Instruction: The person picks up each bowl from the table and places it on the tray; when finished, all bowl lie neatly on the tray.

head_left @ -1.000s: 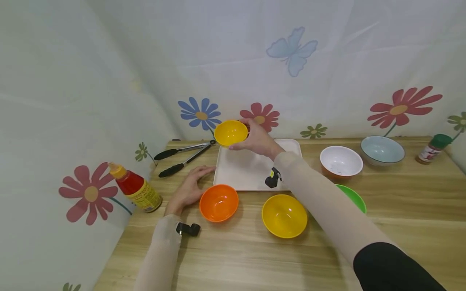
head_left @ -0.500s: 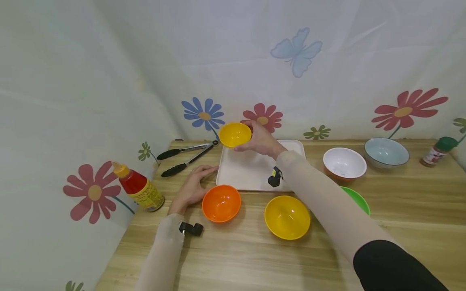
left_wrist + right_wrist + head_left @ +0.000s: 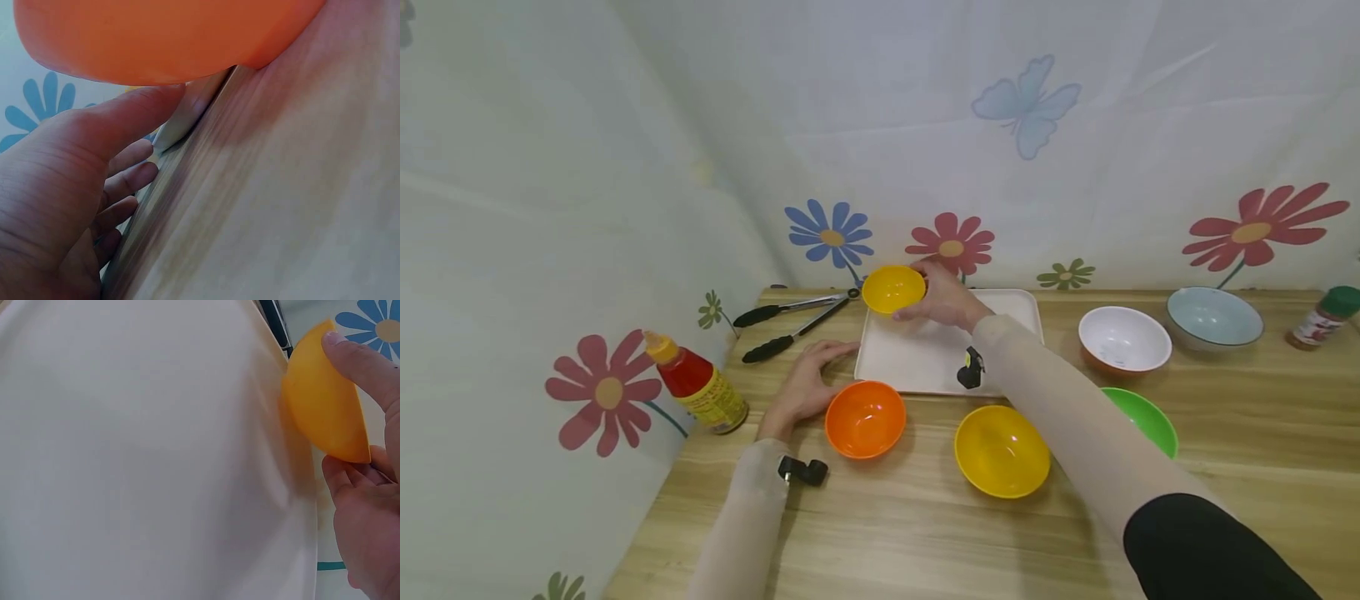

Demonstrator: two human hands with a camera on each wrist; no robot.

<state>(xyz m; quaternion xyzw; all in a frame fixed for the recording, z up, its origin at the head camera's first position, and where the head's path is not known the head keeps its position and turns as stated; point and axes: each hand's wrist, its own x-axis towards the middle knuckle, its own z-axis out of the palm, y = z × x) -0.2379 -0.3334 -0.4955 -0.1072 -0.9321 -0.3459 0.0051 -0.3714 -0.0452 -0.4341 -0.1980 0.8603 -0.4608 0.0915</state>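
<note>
Between thumb and fingers, my right hand (image 3: 946,298) grips a small yellow bowl (image 3: 892,290) by its rim, close over the far left corner of the white tray (image 3: 925,358). In the right wrist view, the bowl (image 3: 325,394) is seen side-on near the tray's edge. My left hand (image 3: 805,387) rests with loose fingers on the table, its fingertips at the tray's left edge. An orange bowl (image 3: 865,421) stands right beside it. The left wrist view shows the thumb (image 3: 137,112) right at this bowl's underside (image 3: 169,37).
A larger yellow bowl (image 3: 1002,452) and a green bowl (image 3: 1146,421), partly behind the right forearm, stand in front. White (image 3: 1124,340) and pale blue (image 3: 1215,318) bowls and a green-capped jar (image 3: 1324,318) are at right. Tongs (image 3: 797,325) and a red sauce bottle (image 3: 696,383) are at left.
My right hand has lowered the small yellow bowl toward the tray's far left corner. The left hand stays by the tray's edge, and the head view has shifted slightly left.
</note>
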